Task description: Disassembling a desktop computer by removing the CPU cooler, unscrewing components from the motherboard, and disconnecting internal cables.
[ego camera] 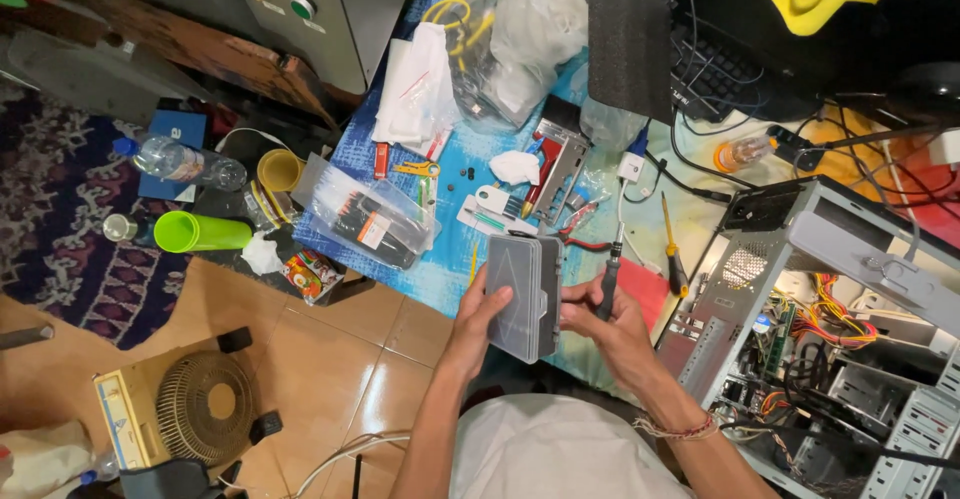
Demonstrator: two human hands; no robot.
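Observation:
My left hand (478,311) grips a grey translucent plastic compartment box (524,294), held upright on its edge above the front of the blue table (420,279). My right hand (612,327) touches the right side of the box and also holds a dark-handled screwdriver (609,277) that points up. A braided bracelet is around my right wrist.
An open computer case (820,339) with wires stands at the right. On the table lie a yellow-handled screwdriver (672,249), red pliers (580,231), a bag of black cable ties (370,221) and plastic bags (500,49). A fan (205,404), a green cup (200,231) and a water bottle (180,162) are on the floor at the left.

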